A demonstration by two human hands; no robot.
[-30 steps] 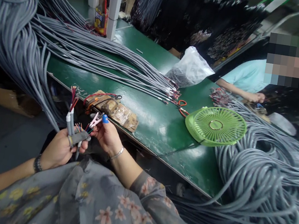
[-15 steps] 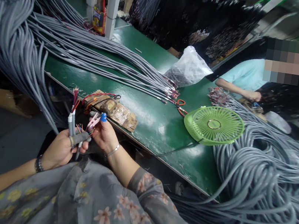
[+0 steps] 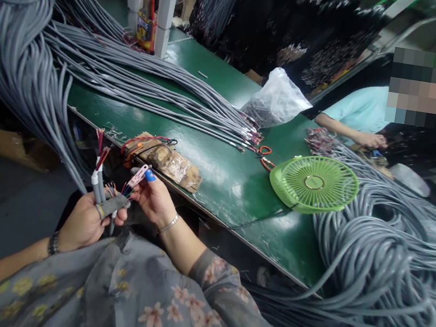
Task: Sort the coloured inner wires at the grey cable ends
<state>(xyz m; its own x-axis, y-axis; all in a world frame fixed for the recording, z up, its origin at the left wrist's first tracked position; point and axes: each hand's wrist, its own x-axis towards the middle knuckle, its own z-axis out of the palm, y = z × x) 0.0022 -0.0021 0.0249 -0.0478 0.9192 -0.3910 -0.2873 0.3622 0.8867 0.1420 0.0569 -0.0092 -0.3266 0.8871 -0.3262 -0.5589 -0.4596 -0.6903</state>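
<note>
My left hand (image 3: pixel 84 221) is closed around the ends of several grey cables (image 3: pixel 98 185), with a grey cover on its thumb. Thin coloured wires (image 3: pixel 99 148) fan out of the cable tops, and more loose wires (image 3: pixel 111 188) stick up by the thumb. Close beside it, my right hand (image 3: pixel 155 201) pinches a small flat pink piece with holes (image 3: pixel 139 175); its exact kind I cannot make out. Blue wrapping (image 3: pixel 150 175) covers the right thumb tip. Coloured wires run between the pink piece and the left thumb; whether they are joined to it is unclear.
A taped cardboard block (image 3: pixel 172 165) lies at the edge of the green table (image 3: pixel 219 177). Beyond it are grey cable bundles (image 3: pixel 152 80), a plastic bag (image 3: pixel 274 98) and a green fan (image 3: pixel 313 183). Coiled cables (image 3: pixel 384 254) hang at right. A co-worker's hand (image 3: pixel 371 140) is across the table.
Both hands stay close together. The cable ends in my left hand have shifted slightly left, and the pink piece has turned so that more of its flat side shows.
</note>
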